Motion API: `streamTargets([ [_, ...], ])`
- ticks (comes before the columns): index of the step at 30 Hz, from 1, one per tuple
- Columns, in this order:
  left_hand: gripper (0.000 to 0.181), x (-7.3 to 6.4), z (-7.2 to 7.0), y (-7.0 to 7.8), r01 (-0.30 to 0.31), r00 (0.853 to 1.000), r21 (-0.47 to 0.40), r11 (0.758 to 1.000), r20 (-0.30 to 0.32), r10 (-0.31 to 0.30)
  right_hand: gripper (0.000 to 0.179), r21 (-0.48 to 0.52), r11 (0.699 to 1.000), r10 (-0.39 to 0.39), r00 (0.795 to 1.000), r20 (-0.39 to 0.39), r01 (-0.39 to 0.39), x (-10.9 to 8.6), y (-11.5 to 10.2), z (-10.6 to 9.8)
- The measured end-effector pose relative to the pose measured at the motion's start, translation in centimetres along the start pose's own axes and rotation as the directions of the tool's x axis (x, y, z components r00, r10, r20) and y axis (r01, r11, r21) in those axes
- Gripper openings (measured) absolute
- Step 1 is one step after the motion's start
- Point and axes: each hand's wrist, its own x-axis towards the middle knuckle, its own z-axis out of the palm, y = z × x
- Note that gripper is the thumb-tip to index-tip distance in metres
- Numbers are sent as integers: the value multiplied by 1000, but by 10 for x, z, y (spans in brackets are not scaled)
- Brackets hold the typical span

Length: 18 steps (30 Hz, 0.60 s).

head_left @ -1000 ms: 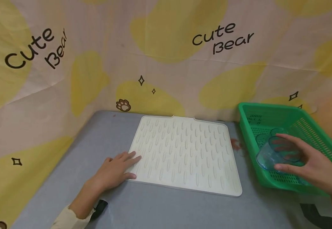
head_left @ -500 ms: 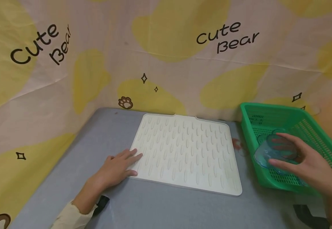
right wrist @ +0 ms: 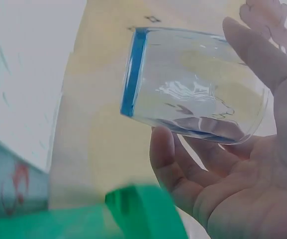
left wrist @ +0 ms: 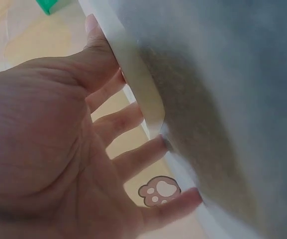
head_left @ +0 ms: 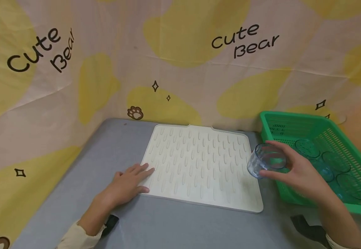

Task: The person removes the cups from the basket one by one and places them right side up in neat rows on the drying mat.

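Note:
My right hand (head_left: 298, 173) holds a clear bluish drinking glass (head_left: 262, 162) between thumb and fingers, over the right edge of a white ridged mat (head_left: 196, 166). In the right wrist view the glass (right wrist: 193, 84) is tipped on its side, its thick blue base pointing left and its rim towards the palm. My left hand (head_left: 124, 185) rests with spread fingers on the mat's near left corner. The left wrist view shows those fingers (left wrist: 138, 157) along the mat's edge.
To the right of the mat stands a green plastic basket (head_left: 298, 115) with several more glasses (head_left: 336, 162) in it. A printed cloth (head_left: 180, 45) hangs behind the grey-covered table (head_left: 180, 224) and along its left side.
My right hand has carried the glass left, out over the basket's side to the mat's right edge. More glasses in the basket now show. My left hand has stayed on the mat.

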Motion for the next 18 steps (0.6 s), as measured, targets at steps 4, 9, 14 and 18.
streamTargets([
  [4,66,-1,1,2,-42,999,3,999,7,42,85,-18,999,39,999,28,-38,7,-8,13],
  [9,62,-3,-2,4,-88,996,-21,996,24,89,88,-5,999,43,997,62,-43,16,-17,30],
  [14,61,-3,-3,6,-129,989,-52,990,65,133,89,9,1000,18,996,86,-18,23,-27,44],
  [18,61,-5,-6,7,-98,988,-99,990,108,109,90,9,1000,-20,994,111,19,31,-35,54],
])
